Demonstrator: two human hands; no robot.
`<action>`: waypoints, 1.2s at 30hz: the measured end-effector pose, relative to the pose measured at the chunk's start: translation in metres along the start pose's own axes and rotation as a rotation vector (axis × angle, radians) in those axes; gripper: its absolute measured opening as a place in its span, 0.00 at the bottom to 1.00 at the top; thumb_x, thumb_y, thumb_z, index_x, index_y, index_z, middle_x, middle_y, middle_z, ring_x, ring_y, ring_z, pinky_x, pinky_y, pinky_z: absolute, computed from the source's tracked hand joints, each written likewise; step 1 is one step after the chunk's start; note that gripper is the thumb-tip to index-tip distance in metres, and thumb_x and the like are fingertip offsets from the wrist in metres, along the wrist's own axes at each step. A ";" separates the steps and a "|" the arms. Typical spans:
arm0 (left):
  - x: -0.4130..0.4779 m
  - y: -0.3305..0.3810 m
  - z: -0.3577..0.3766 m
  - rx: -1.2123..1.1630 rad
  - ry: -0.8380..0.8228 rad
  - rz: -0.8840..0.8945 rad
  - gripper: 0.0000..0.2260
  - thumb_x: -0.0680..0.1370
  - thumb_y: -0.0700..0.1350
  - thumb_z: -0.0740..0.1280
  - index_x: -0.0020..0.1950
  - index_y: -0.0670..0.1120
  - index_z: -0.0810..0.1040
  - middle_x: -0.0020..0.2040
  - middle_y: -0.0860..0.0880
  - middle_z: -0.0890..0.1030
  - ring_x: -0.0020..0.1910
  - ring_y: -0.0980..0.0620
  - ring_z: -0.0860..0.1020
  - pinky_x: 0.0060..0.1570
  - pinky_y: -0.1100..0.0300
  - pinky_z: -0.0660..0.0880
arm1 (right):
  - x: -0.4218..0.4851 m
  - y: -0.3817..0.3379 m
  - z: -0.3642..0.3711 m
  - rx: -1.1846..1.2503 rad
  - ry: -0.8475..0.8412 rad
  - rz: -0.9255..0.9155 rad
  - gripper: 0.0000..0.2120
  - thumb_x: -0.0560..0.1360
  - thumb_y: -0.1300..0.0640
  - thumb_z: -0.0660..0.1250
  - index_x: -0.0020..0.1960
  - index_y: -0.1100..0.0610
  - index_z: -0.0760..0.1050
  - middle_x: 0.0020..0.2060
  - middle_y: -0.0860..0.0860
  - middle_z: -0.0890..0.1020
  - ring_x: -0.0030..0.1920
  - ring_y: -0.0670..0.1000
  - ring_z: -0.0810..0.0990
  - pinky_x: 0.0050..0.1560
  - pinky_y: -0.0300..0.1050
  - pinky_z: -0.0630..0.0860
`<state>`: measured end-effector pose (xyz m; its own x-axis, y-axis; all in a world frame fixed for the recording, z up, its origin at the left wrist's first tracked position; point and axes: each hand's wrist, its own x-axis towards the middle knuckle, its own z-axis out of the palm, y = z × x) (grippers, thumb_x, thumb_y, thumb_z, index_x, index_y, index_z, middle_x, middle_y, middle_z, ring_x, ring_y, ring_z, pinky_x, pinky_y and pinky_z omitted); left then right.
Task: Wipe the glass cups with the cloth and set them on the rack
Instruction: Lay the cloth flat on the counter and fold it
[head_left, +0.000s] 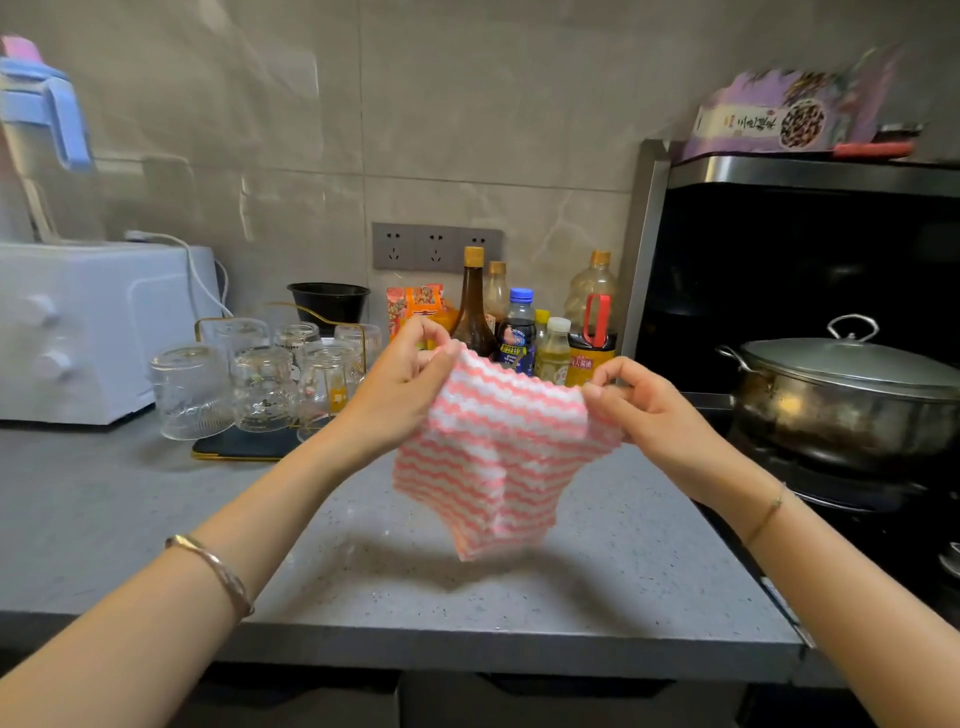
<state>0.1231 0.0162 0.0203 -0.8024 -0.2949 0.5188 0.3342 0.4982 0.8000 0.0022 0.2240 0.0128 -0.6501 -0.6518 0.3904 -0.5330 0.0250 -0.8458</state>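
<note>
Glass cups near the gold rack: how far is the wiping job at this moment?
Done: nothing provable; the upturned clear glass cups stand at the gold wire rack, wiped or not cannot be told. In hand: left hand and right hand pinch the pink-and-white striped cloth above the grey counter. Left: wiping, no cup is held.

Blurred and cut by the left edge: jug (36, 104). Cut by the right edge: pot (852, 405). Partly hidden behind the left hand (400, 389): rack (244, 446), nearest cups (332, 384). Tucked inside the pinches of left and right hand (644, 405): cloth (498, 447) corners. Too small to read: bottle labels (517, 349).
</note>
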 end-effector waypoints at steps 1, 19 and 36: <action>0.000 0.002 0.000 -0.027 0.012 0.000 0.05 0.83 0.46 0.57 0.48 0.48 0.65 0.33 0.41 0.70 0.28 0.49 0.67 0.25 0.65 0.63 | 0.002 -0.003 0.001 0.034 0.015 0.001 0.05 0.79 0.56 0.62 0.48 0.58 0.70 0.37 0.59 0.75 0.39 0.54 0.74 0.43 0.44 0.72; -0.041 -0.119 0.100 0.826 -0.367 -0.236 0.21 0.84 0.46 0.51 0.78 0.46 0.57 0.79 0.45 0.57 0.78 0.45 0.54 0.75 0.54 0.50 | -0.014 0.121 0.072 -0.597 -0.013 0.190 0.21 0.82 0.52 0.55 0.73 0.59 0.62 0.73 0.53 0.65 0.73 0.52 0.63 0.70 0.39 0.56; -0.086 -0.157 -0.026 0.974 -0.380 -0.367 0.23 0.85 0.51 0.46 0.80 0.52 0.47 0.81 0.51 0.45 0.79 0.51 0.43 0.75 0.57 0.40 | 0.004 0.104 0.214 -0.902 -0.438 0.085 0.26 0.82 0.44 0.42 0.78 0.48 0.45 0.78 0.50 0.45 0.77 0.51 0.41 0.76 0.50 0.40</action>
<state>0.1524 -0.0577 -0.1423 -0.9281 -0.3704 0.0390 -0.3536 0.9091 0.2202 0.0599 0.0619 -0.1512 -0.5454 -0.8380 0.0195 -0.8229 0.5309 -0.2024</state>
